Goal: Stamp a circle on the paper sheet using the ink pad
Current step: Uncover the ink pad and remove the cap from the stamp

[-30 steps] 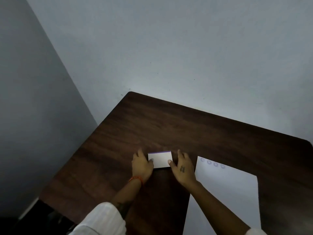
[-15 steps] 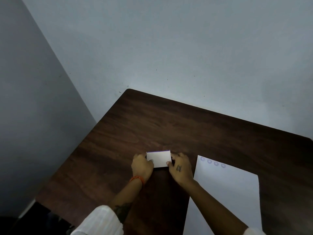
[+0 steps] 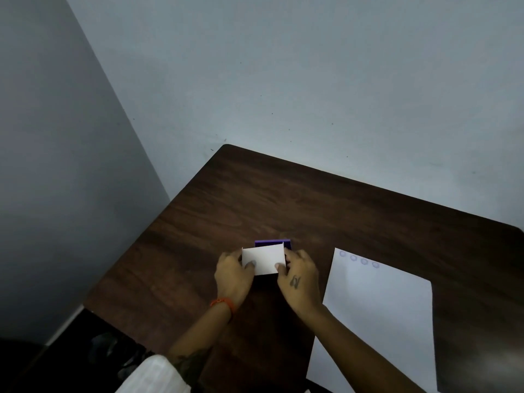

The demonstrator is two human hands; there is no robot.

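Both hands, left hand (image 3: 232,275) and right hand (image 3: 297,275), pinch the small white-lidded purple ink pad box (image 3: 263,260) by its sides; it looks light, stiff, easy to lift.

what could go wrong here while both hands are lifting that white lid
The white lid is pinched only at its ends by the left hand and right hand, so it might slip. The purple ink pad base seems unheld and could lift or slide. Inky fingers could then smudge the paper sheet lying close by.
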